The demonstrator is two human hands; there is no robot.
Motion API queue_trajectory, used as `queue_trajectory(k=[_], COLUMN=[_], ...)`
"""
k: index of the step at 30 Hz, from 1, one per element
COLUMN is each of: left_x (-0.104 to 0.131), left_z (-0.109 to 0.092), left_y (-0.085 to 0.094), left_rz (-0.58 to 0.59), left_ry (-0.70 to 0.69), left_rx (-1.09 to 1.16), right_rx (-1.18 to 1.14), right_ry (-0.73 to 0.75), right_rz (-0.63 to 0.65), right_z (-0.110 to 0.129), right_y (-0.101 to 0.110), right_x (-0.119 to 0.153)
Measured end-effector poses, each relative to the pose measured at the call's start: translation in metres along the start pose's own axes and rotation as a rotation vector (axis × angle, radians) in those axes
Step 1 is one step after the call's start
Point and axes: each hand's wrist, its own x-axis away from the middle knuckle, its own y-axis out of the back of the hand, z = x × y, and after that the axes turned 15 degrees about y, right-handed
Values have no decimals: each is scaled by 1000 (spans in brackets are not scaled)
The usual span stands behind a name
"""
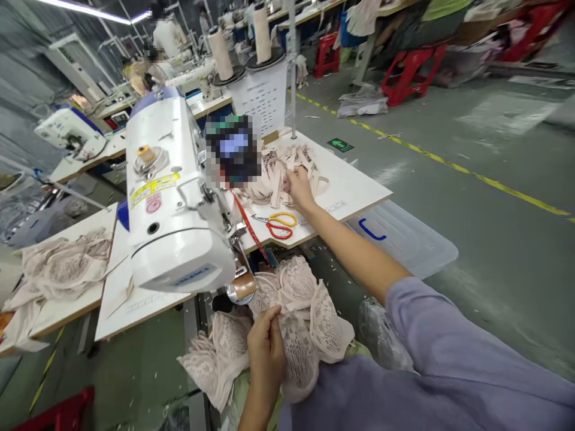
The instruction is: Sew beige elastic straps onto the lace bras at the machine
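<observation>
My left hand [266, 344] is closed on a beige lace bra [300, 353] near the lap, thumb and fingers pinched at its edge. More lace cups [222, 353] hang beside it, under the front of the white sewing machine [173, 197]. My right hand [297, 182] reaches out to a pile of beige straps [269, 185] on the white table [354, 191]. Its fingers are pinched at the pile; what they hold is too small to make out. Scissors [281, 224] with red and yellow handles lie in front of the pile.
A metal pole [293, 78] rises behind the straps. Left of the machine, lace garments [67, 263] lie on another table. A clear plastic lid [404, 239] is below the table's right edge. Red stools [411, 72] and a seated person are farther back.
</observation>
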Motion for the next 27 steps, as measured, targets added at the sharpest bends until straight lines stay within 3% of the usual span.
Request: queue_trajectory(k=[1,2,5,7,9,12,14,18,20,23,25,27], left_x=[2,3,4,2,-1,-2,-2,-1,-5,-16,-26,-33], left_z=[-1,-2,-10,-17,-23,-30,-34,-50,-59,-61,-52,-40], left_y=[4,9,19,22,21,19,19,24,26,30,34,40], left_rz=[-21,-41,-61,4,131,325,355,373,399,245,18,-228], left_ry=[13,30,76,67,21,36,122,209,171,-55,-258,-382], left_rx=[-3,-2,26,51,52,33,73,173,161,13,-174,-356], right_rx=[-140,-420,-1173,-1379,-1473,-1507,-1452,-1066,-885,-788,-734,-666], right_ry=[-39,-137,-560,-732,-805,-814,-764,-535,-459,-385,-295,-213], right_rz=[13,35,337,442,404,292,308,765,842,609,520,547], right_z=[9,19,49,70,86,95,93,79,73,66,63,61], right_y=[7,14,32,33,25,10,8,24,30,24,13,2], right_x=[14,31,101,149,184,207,210,214,213,200,184,168])
